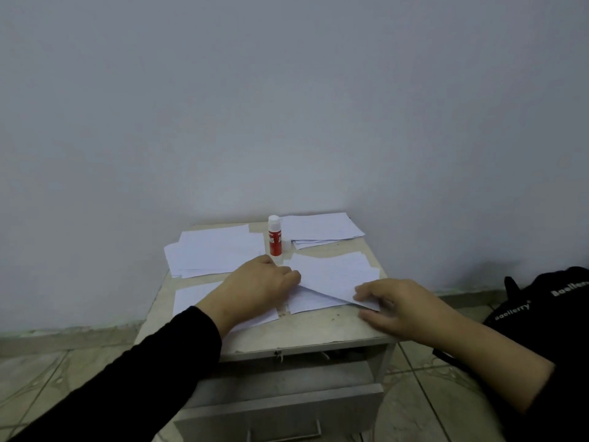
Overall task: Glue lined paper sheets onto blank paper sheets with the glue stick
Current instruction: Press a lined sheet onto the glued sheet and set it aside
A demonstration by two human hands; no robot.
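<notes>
A red and white glue stick (274, 239) stands upright near the back middle of the small table (318, 330), its cap (287, 245) beside it. A lined sheet (334, 275) lies tilted across other paper in the middle. My left hand (255, 288) holds this sheet's left edge with curled fingers. My right hand (404, 306) pinches its right corner between thumb and fingers. A stack of blank sheets (213, 250) lies at the back left, another stack (318, 229) at the back right, and one sheet (194, 298) under my left wrist.
The table stands against a plain grey wall. Its drawer (280, 409) hangs partly open below the front edge. A black bag (548, 301) with white lettering lies on the tiled floor to the right.
</notes>
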